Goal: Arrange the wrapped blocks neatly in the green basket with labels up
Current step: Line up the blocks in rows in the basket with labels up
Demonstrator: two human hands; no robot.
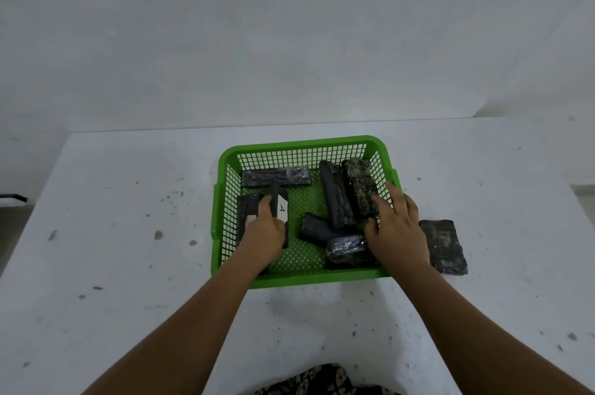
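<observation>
A green mesh basket (299,145) stands on the white table and holds several dark wrapped blocks. My left hand (262,233) grips a block with a white label marked 4 (279,204) near the basket's left side, next to another block (247,211) by the left wall. One block (276,176) lies along the back wall. My right hand (397,227) rests fingers spread on a mottled block (360,187) at the right wall, beside a long dark block (335,195). Two more blocks (349,249) lie at the front right. One block (444,246) lies outside, right of the basket.
The white table (128,249) is speckled with dark marks and ends against a pale wall behind the basket. Its left edge runs diagonally at the far left. Patterned cloth (322,381) shows at the bottom centre, close to me.
</observation>
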